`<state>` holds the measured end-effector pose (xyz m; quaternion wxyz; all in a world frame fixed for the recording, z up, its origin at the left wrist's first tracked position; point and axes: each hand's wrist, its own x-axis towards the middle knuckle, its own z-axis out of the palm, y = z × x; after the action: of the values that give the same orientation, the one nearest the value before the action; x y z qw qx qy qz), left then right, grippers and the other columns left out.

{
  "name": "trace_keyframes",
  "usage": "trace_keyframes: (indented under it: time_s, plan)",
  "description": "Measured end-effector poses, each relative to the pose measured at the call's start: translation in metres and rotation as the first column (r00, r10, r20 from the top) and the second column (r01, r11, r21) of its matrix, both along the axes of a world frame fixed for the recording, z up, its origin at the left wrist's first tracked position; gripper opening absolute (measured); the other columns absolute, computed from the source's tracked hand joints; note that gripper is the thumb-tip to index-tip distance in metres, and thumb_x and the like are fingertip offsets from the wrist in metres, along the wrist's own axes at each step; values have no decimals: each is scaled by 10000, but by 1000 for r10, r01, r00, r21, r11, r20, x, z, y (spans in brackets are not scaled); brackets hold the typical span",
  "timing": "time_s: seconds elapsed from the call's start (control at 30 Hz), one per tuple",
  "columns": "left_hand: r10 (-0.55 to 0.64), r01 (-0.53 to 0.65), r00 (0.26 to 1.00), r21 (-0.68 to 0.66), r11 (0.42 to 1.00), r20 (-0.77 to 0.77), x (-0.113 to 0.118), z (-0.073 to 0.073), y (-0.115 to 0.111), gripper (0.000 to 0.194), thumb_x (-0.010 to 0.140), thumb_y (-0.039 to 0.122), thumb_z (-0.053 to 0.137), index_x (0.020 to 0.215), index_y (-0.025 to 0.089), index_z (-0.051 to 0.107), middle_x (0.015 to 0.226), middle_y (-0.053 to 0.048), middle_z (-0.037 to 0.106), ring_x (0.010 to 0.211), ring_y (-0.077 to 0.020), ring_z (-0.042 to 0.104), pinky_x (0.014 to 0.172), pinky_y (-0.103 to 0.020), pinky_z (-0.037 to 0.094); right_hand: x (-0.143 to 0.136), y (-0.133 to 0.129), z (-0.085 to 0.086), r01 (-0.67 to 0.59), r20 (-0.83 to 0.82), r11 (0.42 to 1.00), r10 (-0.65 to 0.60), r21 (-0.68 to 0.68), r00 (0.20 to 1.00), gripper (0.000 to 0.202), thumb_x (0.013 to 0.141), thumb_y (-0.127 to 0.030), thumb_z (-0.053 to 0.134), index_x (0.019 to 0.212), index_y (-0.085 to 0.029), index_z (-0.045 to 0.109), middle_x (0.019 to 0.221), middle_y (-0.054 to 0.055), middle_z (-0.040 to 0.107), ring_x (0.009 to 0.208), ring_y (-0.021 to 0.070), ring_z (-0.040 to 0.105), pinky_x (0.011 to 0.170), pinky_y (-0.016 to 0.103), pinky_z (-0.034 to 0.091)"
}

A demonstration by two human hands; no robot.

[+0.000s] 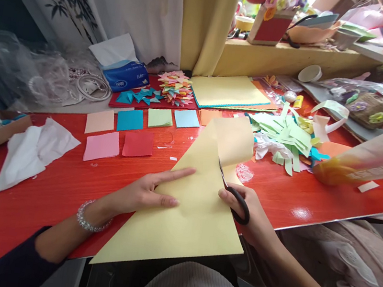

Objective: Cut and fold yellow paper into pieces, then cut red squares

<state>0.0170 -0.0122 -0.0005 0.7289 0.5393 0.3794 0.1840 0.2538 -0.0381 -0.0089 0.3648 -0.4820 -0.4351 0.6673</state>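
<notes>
A large pale yellow paper sheet lies on the red table, its front corner reaching past the edge. My left hand rests on its left part, thumb and index finger spread. In my right hand are black-handled scissors, their blades in a cut through the sheet. A cut strip curls up beyond the blades. Left of the sheet's far end are small square papers: peach, blue, green, light blue, pink and red.
Crumpled tissues lie at the left. Behind are a blue tissue pack, folded paper pieces and stacked yellow sheets. Green paper scraps and a large translucent tube are on the right.
</notes>
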Motion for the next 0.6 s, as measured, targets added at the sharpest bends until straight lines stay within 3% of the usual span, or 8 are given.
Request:
trace_keyframes:
  time_s: [0.1, 0.6]
  plan:
    - [-34, 33, 999, -31, 999, -9, 1, 3, 1, 611, 806, 284, 653, 1345, 419, 399, 1415, 35, 449, 1150, -226, 564, 878, -284, 516, -1, 0, 1, -8, 1, 1000, 8, 6, 1000, 275, 730, -428, 681, 802, -163, 660, 773, 42, 682, 606, 158, 606, 527, 226, 449]
    - [-54, 57, 997, 68, 996, -53, 0, 0, 3, 624, 810, 309, 644, 1366, 399, 376, 1411, 26, 455, 1188, -236, 534, 976, -328, 452, -2, 4, 1, 7, -22, 1000, -7, 9, 1000, 200, 736, -357, 696, 740, -162, 653, 698, 16, 656, 582, 127, 582, 523, 199, 444]
